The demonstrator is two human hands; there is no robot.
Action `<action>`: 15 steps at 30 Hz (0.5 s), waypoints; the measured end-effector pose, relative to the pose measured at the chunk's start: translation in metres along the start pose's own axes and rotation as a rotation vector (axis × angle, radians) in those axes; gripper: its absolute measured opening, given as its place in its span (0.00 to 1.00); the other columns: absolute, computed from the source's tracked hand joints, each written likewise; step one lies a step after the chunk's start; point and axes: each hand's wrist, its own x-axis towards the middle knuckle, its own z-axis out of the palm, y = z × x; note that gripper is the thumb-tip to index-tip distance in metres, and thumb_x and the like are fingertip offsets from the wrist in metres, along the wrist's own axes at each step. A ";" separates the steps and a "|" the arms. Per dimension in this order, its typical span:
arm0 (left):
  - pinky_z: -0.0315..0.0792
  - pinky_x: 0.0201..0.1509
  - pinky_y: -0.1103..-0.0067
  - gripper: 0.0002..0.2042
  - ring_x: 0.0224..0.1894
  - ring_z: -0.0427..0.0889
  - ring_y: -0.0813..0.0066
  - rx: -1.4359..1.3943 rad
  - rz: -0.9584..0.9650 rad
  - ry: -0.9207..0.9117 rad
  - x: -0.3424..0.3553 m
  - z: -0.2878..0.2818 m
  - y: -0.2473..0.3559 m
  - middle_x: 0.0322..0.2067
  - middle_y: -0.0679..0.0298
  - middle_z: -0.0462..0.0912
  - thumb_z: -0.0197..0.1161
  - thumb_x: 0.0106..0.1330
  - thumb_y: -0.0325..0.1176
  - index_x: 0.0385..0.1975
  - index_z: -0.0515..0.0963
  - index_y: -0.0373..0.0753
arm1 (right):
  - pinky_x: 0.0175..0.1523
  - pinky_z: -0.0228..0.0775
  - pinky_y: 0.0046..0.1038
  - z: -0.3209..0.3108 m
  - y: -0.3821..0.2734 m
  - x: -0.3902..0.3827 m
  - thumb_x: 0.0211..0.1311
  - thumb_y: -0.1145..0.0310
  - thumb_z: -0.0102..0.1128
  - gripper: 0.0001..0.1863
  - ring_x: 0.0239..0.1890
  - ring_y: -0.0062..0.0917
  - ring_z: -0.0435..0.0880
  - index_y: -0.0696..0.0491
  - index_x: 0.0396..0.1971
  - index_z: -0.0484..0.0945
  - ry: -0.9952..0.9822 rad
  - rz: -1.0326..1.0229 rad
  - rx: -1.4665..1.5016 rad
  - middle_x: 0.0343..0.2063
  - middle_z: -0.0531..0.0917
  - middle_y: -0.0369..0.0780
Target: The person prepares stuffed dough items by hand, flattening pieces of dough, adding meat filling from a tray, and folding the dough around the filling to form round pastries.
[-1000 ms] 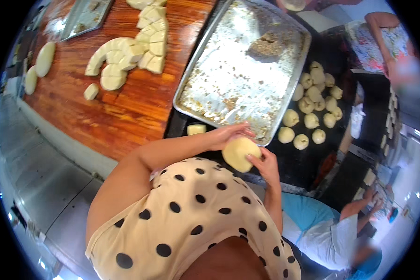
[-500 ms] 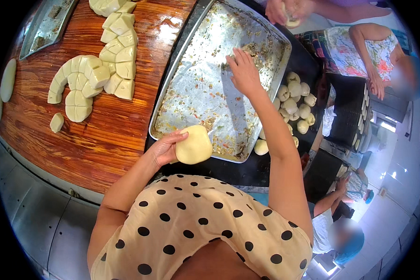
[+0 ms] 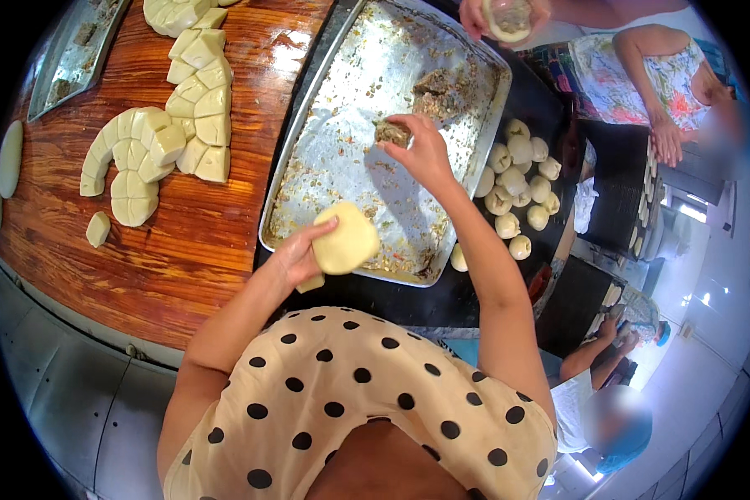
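Note:
My left hand (image 3: 298,254) grips a flat, rounded piece of pale yellow dough (image 3: 347,239) by its left side, thumb on top. Below that hand a second bit of dough (image 3: 310,284) peeks out, mostly hidden. Over the large metal tray (image 3: 268,196), my right hand (image 3: 423,152) is closed on a clump of brownish filling (image 3: 392,133). Beyond it, a heap of the same filling (image 3: 442,96) lies toward the tray's far right. Crumbs of filling are scattered over the tray's bottom.
Cut dough pieces (image 3: 133,158) form rows on the wooden table (image 3: 225,275) at left, with a smaller tray (image 3: 79,62) behind. Round filled buns (image 3: 521,150) cluster right of the big tray. Another person's hands (image 3: 475,17) hold dough at the top; other people are at the right.
My right hand has scooped filling from the heap and moved slightly down and left with it. My left hand has raised the dough a little.

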 end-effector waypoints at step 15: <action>0.77 0.60 0.68 0.20 0.57 0.78 0.69 0.263 0.348 -0.105 -0.019 0.090 -0.025 0.53 0.61 0.78 0.62 0.70 0.36 0.59 0.70 0.40 | 0.74 0.52 0.48 0.003 -0.099 -0.157 0.57 0.61 0.71 0.29 0.66 0.42 0.70 0.53 0.58 0.76 0.304 -0.144 0.219 0.62 0.74 0.45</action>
